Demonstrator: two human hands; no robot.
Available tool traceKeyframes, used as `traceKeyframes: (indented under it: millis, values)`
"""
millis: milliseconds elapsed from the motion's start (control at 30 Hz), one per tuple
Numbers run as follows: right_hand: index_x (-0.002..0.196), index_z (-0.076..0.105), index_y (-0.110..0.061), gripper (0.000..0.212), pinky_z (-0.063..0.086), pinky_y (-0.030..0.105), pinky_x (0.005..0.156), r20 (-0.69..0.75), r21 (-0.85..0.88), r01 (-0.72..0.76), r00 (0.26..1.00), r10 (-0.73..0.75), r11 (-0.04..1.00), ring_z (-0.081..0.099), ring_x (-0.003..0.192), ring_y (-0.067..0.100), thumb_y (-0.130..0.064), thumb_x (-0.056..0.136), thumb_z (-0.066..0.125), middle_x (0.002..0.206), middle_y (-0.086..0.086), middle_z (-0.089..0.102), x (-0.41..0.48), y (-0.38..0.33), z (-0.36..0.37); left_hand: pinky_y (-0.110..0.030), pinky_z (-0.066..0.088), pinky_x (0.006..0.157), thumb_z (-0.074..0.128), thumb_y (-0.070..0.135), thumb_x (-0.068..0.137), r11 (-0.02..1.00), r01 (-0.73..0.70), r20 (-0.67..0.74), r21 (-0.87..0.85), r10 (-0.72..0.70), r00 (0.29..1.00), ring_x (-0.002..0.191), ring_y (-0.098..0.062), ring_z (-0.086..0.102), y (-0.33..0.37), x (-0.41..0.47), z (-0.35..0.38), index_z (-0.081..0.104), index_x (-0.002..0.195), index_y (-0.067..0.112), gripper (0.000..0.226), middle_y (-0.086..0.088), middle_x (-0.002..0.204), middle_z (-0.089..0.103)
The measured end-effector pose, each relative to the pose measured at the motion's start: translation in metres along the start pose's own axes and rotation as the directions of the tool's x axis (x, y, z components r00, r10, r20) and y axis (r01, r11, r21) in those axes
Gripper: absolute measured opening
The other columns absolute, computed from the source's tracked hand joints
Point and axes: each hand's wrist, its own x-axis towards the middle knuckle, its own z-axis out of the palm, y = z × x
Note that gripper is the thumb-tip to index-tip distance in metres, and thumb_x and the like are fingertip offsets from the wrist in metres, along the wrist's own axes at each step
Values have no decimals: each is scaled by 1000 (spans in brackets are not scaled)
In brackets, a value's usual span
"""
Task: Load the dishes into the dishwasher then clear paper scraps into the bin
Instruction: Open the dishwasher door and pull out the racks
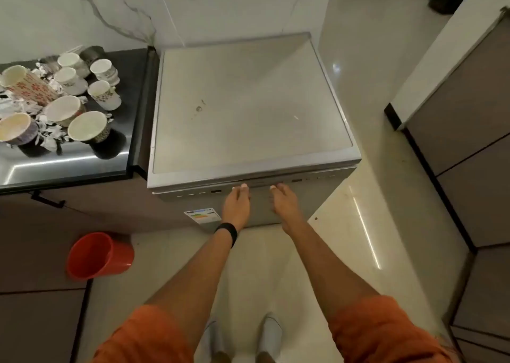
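The dishwasher stands against the marble wall, its flat grey top bare apart from a few small marks. Its door is closed and faces the person, and the door's top edge runs left to right under the overhanging lid.

Both hands are at the middle of that edge. The left hand, with a black band on its wrist, and the right hand lie side by side and slightly apart. Their fingers are stretched forward fairly straight, with the tips touching the strip just under the lid. Neither hand holds anything.

The dishwasher's left side sits tight against a dark counter, with only a narrow seam between them. To its right, open pale floor runs back to the wall, and cabinets stand well apart across that strip. There is also open floor in front of the door, where the person stands.

The cups are clustered on the counter to the left of the dishwasher, set back from the edge they share, mouths showing toward the camera. Paper scraps lie among them. A red bin stands on the floor to the front left of the dishwasher, beside the lower cabinets, with its open mouth on the far side from the door.
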Motion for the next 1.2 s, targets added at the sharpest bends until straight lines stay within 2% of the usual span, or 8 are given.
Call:
traceKeyframes:
  millis: [100, 167, 300, 467, 733, 967, 1067, 1200]
  values:
    - [153, 38, -11, 51, 58, 34, 82, 41, 260, -180, 984, 175, 949, 62, 121, 25, -21, 106, 54, 138, 8, 59, 18, 0, 15, -45, 51, 103, 40, 40, 108, 912, 210, 18, -353, -218, 976, 121, -20, 58, 2, 12, 13, 59, 132, 16, 39, -6, 129, 63]
    - [143, 48, -9, 41, 58, 31, 71, 65, 385, -226, 974, 218, 895, 65, 113, 23, -21, 105, 55, 122, 8, 66, 21, -3, 21, -42, 51, 103, 41, 41, 108, 813, 265, 62, -518, -274, 960, 124, -17, 55, 4, 15, 14, 55, 139, 16, 42, -5, 133, 62]
    - [105, 61, -13, 13, 54, 34, 71, 94, 544, -265, 962, 256, 796, 64, 93, 19, -22, 107, 52, 97, 6, 66, 30, -9, 22, -38, 49, 94, 44, 37, 106, 620, 267, 77, -738, -316, 946, 127, -19, 51, 0, 25, 10, 55, 140, 17, 41, -6, 135, 63]
    - [105, 61, -11, 18, 55, 36, 82, 167, 643, -285, 958, 233, 711, 64, 102, 22, -25, 106, 51, 99, 8, 66, 36, -1, 21, -43, 43, 108, 47, 35, 103, 474, 258, 114, -842, -311, 943, 128, -25, 54, -7, 35, 4, 58, 121, 17, 28, -13, 139, 61]
    - [112, 60, -10, 26, 55, 36, 84, 188, 627, -271, 962, 196, 731, 62, 106, 24, -35, 105, 53, 105, 10, 65, 33, -2, 18, -44, 43, 110, 52, 35, 98, 371, 295, 222, -880, -226, 948, 131, -27, 54, -14, 29, -7, 57, 123, 15, 33, -11, 129, 62]
    - [122, 56, -8, 34, 52, 37, 96, 166, 671, -269, 963, 213, 691, 60, 112, 26, -37, 106, 52, 108, 11, 62, 35, 0, 23, -45, 46, 108, 55, 36, 98, 342, 314, 221, -886, -284, 933, 126, -27, 57, -13, 33, -4, 57, 121, 14, 32, -11, 126, 61]
    - [125, 55, -6, 36, 54, 35, 90, 152, 707, -273, 960, 236, 653, 60, 115, 27, -36, 105, 53, 112, 12, 62, 31, 8, 26, -44, 47, 106, 56, 35, 98, 341, 322, 216, -883, -314, 925, 122, -28, 59, -19, 29, -1, 57, 114, 13, 27, -11, 120, 62]
    - [129, 56, -7, 37, 56, 33, 86, 117, 707, -265, 958, 262, 655, 65, 110, 25, -35, 104, 54, 118, 13, 65, 10, 28, 23, -38, 55, 94, 52, 42, 101, 493, 338, 147, -802, -386, 911, 103, -26, 64, -35, 19, 8, 60, 114, 9, 36, -11, 107, 65]
